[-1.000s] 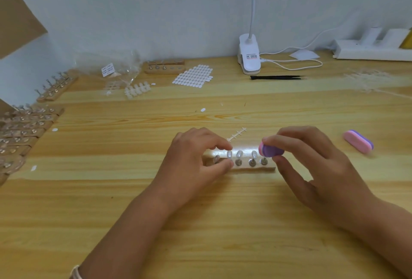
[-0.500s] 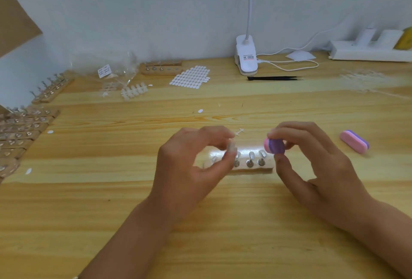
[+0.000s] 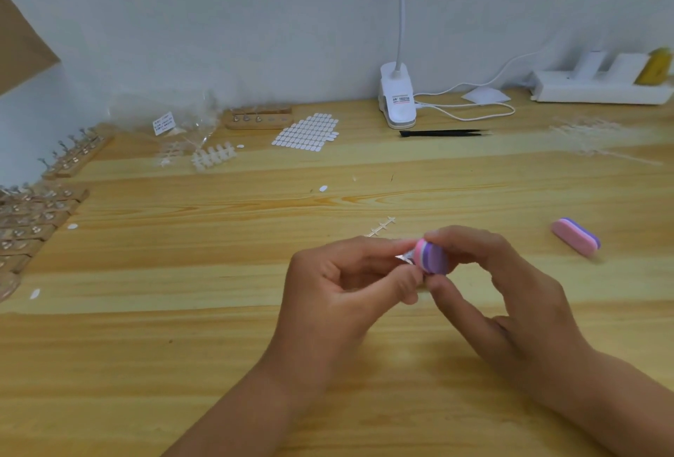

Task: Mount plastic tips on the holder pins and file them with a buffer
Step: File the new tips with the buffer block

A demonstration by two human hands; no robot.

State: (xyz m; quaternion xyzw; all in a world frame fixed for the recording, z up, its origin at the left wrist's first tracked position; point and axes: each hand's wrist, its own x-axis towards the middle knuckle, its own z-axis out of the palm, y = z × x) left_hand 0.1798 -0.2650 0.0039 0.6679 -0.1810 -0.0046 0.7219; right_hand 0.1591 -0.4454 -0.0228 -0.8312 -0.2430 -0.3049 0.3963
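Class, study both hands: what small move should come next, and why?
Probably a short stroke of the buffer across the plastic tip: the right hand pinches the buffer right beside the tip, which the left hand pinches between thumb and fingers.

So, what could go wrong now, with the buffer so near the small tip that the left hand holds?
1. The left hand pinches the small clear tip only by its fingertips; pressure from the buffer may make it slip or fly off.
2. The right hand holds the buffer right beside the left fingertips, so a stroke may scrape skin instead of plastic.
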